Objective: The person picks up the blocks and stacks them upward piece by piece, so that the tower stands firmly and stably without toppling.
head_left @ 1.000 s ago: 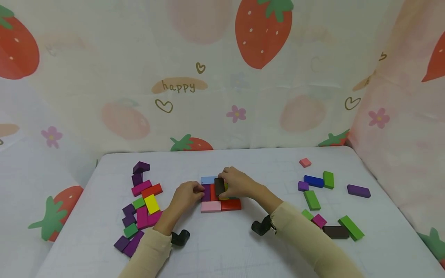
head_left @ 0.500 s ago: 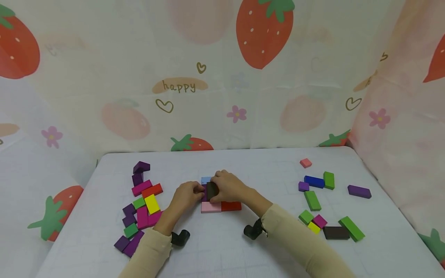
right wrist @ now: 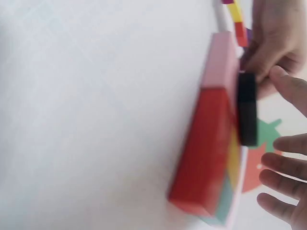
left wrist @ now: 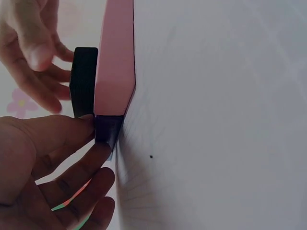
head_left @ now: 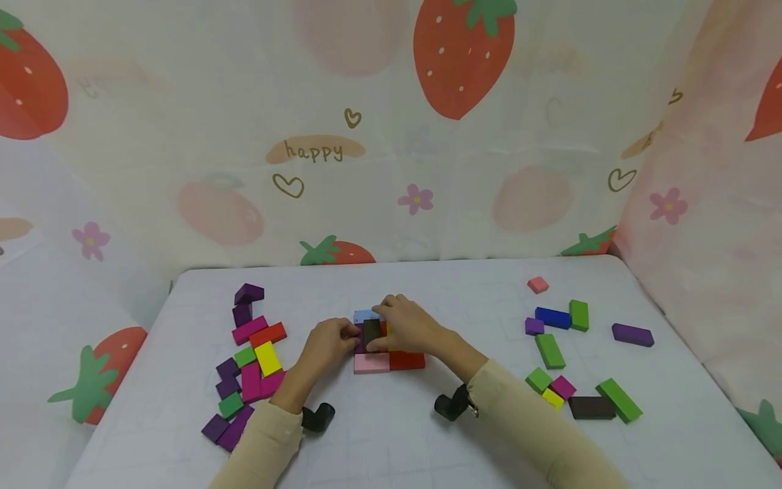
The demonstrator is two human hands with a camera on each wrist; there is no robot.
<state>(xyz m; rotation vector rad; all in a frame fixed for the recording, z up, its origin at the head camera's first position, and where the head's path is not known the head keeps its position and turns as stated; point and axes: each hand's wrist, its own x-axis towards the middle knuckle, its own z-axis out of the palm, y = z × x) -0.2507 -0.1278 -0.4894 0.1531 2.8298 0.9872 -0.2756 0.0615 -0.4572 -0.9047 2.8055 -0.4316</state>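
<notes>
At the frame's center, a person's left hand (head_left: 330, 346) is pinching a dark purple rectangular block (left wrist: 108, 128), while the right hand (head_left: 417, 329), its fingers spread wide, is hovering around a blackish rectangular block (head_left: 371, 335) resting atop a flat multicolored block cluster (head_left: 407, 360).

Dark block (head_left: 371, 333) shifted left, right hand (head_left: 412, 327) farther left, its fingers spread wider

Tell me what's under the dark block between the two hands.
Left of the dark block a purple block peeks out, and right of it a sliver of red block. What lies directly beneath is covered; the right hand hides more on the right.
</notes>
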